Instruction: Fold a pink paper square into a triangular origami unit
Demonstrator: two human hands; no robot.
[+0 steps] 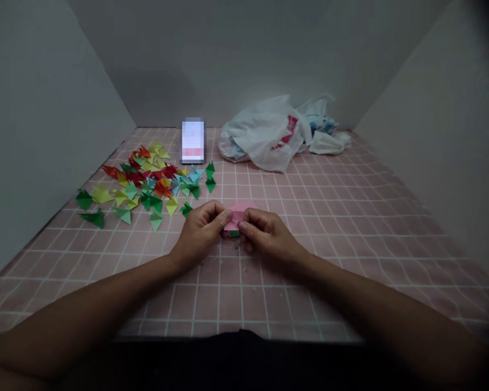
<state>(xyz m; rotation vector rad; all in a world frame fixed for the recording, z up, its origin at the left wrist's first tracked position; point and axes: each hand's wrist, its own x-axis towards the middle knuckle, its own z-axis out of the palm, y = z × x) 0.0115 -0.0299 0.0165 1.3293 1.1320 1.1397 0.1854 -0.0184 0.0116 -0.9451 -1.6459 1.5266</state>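
A small sheet of pink paper [239, 213] is held up between both hands above the middle of the table. My left hand [206, 225] pinches its left edge between thumb and fingers. On the other side, my right hand [267, 231] grips the lower right part with thumb and forefinger. Just below the pink sheet, a bit of green paper [233, 233] shows between the hands; most of it is hidden. To the left lie several folded paper pieces [146, 179] in red, orange, yellow, green and light blue, the closest being a green one [186, 209] beside my left hand.
A pink tablecloth with white grid lines [334, 217] covers the table. An upright phone [193, 141] with a lit, blurred screen stands at the back. Right of it lies a crumpled white plastic bag [264, 133] with red print. Grey walls [424, 130] enclose the left, back and right.
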